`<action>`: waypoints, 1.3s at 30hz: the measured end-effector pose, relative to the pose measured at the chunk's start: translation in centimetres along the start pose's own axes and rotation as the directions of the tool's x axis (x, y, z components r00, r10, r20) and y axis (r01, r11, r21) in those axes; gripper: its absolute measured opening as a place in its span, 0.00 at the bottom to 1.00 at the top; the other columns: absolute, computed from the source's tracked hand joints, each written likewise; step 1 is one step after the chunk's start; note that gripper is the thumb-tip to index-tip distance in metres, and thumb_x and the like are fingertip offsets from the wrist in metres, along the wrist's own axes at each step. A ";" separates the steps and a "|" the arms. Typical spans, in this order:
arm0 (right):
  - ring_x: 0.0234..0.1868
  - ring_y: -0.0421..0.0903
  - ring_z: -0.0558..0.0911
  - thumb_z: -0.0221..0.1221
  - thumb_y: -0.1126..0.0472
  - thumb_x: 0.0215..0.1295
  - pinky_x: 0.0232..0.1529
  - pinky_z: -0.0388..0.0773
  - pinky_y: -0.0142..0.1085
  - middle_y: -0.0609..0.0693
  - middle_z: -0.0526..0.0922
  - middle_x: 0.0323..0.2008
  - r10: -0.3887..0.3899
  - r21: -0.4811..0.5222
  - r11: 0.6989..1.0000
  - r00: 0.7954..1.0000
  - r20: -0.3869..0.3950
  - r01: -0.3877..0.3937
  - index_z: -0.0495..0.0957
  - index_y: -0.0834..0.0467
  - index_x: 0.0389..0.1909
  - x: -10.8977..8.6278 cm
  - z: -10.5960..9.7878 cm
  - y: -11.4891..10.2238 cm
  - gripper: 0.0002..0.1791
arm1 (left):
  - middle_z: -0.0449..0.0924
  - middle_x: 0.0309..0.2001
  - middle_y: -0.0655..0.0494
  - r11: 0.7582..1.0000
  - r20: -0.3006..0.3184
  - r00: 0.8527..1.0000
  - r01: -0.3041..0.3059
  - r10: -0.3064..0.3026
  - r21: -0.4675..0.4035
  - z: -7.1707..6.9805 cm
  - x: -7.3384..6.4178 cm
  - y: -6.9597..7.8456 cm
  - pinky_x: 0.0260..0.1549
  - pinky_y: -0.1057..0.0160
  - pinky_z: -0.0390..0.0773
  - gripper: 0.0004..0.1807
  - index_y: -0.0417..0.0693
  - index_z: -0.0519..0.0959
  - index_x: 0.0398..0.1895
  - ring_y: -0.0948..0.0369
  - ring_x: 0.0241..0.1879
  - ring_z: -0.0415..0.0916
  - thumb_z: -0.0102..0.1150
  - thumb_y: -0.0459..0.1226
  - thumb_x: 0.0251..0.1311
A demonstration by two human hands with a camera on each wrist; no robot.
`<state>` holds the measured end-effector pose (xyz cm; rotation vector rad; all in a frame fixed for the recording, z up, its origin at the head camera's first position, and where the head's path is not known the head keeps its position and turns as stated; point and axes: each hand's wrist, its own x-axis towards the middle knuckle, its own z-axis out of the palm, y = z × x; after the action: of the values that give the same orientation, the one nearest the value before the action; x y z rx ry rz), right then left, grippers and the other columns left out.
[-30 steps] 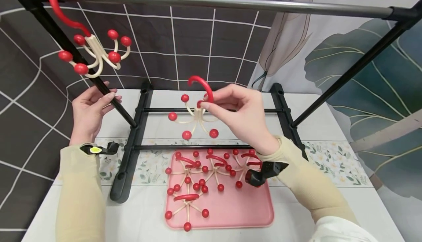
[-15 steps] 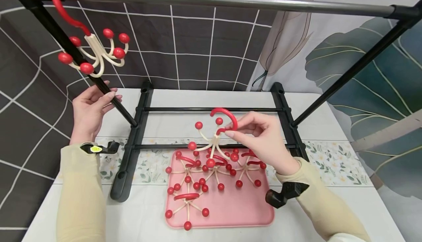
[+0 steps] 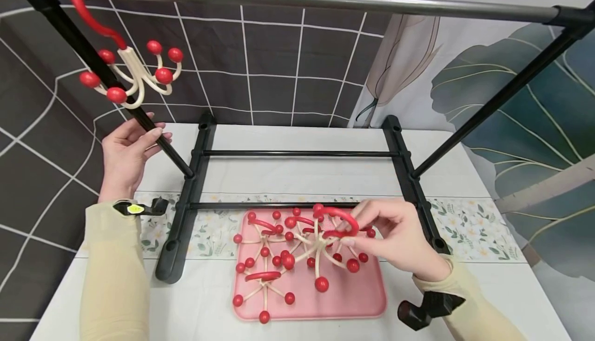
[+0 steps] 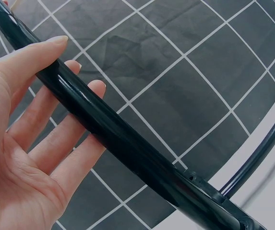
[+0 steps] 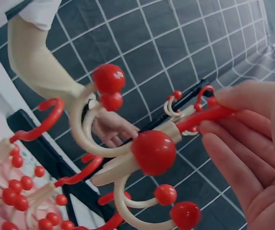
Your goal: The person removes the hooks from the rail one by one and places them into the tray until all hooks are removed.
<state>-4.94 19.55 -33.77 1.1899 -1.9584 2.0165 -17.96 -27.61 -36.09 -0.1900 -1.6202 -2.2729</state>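
My left hand [image 3: 124, 160] holds the rack's slanted black post [image 4: 113, 127], thumb on one side and fingers behind it. My right hand [image 3: 395, 235] pinches the red hook [image 5: 207, 114] of a cream hanger with several curved arms [image 3: 319, 245], each tipped with a red ball. This hanger overlaps the pink tray [image 3: 339, 302] in the head view and partly hides similar ones lying there. Among those on the tray, one hanger [image 3: 264, 277] lies at the front left. Another hanger [image 3: 136, 72] hangs by its hook from the left end of the metal bar [image 3: 297, 1].
The black rack base has two feet [image 3: 172, 258] joined by thin crossbars [image 3: 297, 153], just behind the tray. On the right a second slanted post [image 3: 492, 103] rises to the bar. A dark tiled backdrop [image 3: 269, 57] and a leaf-patterned curtain [image 3: 511, 113] stand behind.
My right hand has brought the hanger down and towards me, from over the rack base to over the tray. My left hand stays on the post. The hanging hanger has swayed slightly.
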 end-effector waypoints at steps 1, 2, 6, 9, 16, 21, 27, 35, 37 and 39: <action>0.35 0.49 0.85 0.72 0.82 0.48 0.25 0.81 0.30 0.58 0.87 0.33 0.009 0.003 1.000 1.000 0.017 -0.009 0.84 0.63 0.33 -0.3 0.0 0.1 0.15 | 0.87 0.40 0.43 1.000 0.000 1.000 -0.001 0.001 -0.001 0.0 0.0 0.0 0.42 0.59 0.85 0.21 0.27 0.78 0.57 0.53 0.35 0.88 0.66 0.21 0.60; 0.35 0.48 0.85 0.72 0.83 0.47 0.21 0.77 0.28 0.58 0.87 0.33 0.016 0.011 1.000 0.999 0.037 -0.016 0.84 0.63 0.33 -0.7 0.1 0.2 0.16 | 0.87 0.40 0.43 1.000 0.000 1.000 -0.002 0.002 -0.003 0.0 0.0 0.0 0.42 0.59 0.85 0.21 0.27 0.78 0.57 0.53 0.35 0.88 0.66 0.20 0.60; 0.37 0.49 0.85 0.71 0.84 0.46 0.24 0.81 0.30 0.57 0.86 0.33 0.064 0.042 0.997 0.992 0.109 -0.069 0.83 0.62 0.32 -1.8 0.6 0.9 0.17 | 0.87 0.40 0.43 1.000 -0.001 1.000 -0.005 0.005 -0.007 0.0 0.0 -0.1 0.42 0.59 0.85 0.21 0.27 0.78 0.57 0.53 0.35 0.88 0.66 0.20 0.60; 0.35 0.48 0.83 0.72 0.83 0.47 0.26 0.83 0.34 0.56 0.86 0.32 0.133 0.035 0.990 0.982 0.132 -0.138 0.82 0.60 0.31 -2.7 1.0 1.5 0.17 | 0.87 0.39 0.43 1.000 0.001 1.000 -0.008 0.009 -0.015 0.0 0.1 -0.1 0.41 0.58 0.86 0.21 0.26 0.78 0.57 0.53 0.34 0.88 0.66 0.19 0.59; 0.34 0.46 0.85 0.74 0.77 0.50 0.25 0.82 0.30 0.54 0.87 0.32 0.316 0.001 0.948 0.941 0.125 -0.318 0.83 0.56 0.29 -4.2 1.5 3.0 0.15 | 0.87 0.39 0.43 1.000 0.006 1.000 -0.013 0.013 -0.021 0.1 0.1 -0.1 0.41 0.58 0.86 0.21 0.25 0.78 0.57 0.53 0.34 0.88 0.66 0.19 0.59; 0.32 0.44 0.86 0.74 0.76 0.51 0.24 0.84 0.33 0.54 0.86 0.32 0.361 0.028 0.930 0.925 0.118 -0.366 0.83 0.57 0.29 -4.9 2.0 3.8 0.13 | 0.87 0.39 0.43 1.000 0.006 1.000 -0.015 0.015 -0.019 0.1 0.1 -0.1 0.41 0.58 0.86 0.21 0.25 0.78 0.57 0.53 0.34 0.88 0.66 0.20 0.59; 0.31 0.42 0.85 0.73 0.79 0.50 0.27 0.86 0.38 0.58 0.84 0.31 0.343 0.082 0.931 0.930 0.128 -0.355 0.81 0.63 0.30 -5.5 2.5 4.4 0.12 | 0.87 0.39 0.43 1.000 -0.007 1.000 -0.008 0.008 -0.005 0.1 0.0 -0.1 0.41 0.58 0.86 0.21 0.26 0.78 0.56 0.53 0.34 0.88 0.67 0.20 0.59; 0.33 0.45 0.87 0.73 0.77 0.53 0.32 0.88 0.43 0.61 0.86 0.33 0.381 0.123 0.909 0.913 0.145 -0.398 0.81 0.62 0.29 -6.3 3.1 5.8 0.11 | 0.87 0.39 0.43 1.000 -0.021 1.000 0.000 0.000 0.015 0.0 0.0 0.0 0.41 0.59 0.86 0.21 0.28 0.79 0.56 0.54 0.34 0.88 0.68 0.22 0.59; 0.33 0.45 0.88 0.73 0.76 0.53 0.31 0.88 0.42 0.61 0.86 0.34 0.379 0.116 0.911 0.914 0.147 -0.397 0.81 0.62 0.29 -6.5 3.2 6.1 0.11 | 0.87 0.39 0.44 1.000 -0.016 1.000 -0.002 0.002 0.010 0.0 0.0 0.0 0.41 0.59 0.86 0.21 0.28 0.79 0.57 0.54 0.35 0.88 0.68 0.22 0.59; 0.33 0.46 0.88 0.73 0.76 0.53 0.31 0.88 0.41 0.59 0.87 0.34 0.376 0.100 0.915 0.915 0.144 -0.392 0.82 0.61 0.30 -6.6 3.2 6.2 0.11 | 0.87 0.39 0.43 1.000 -0.011 1.000 -0.005 0.005 0.002 0.0 0.1 -0.1 0.41 0.59 0.86 0.21 0.27 0.79 0.57 0.54 0.35 0.88 0.68 0.21 0.59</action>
<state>-2.37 18.55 -42.98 1.0356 -2.3103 2.3337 -18.05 -27.61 -36.15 -0.1803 -1.6149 -2.2648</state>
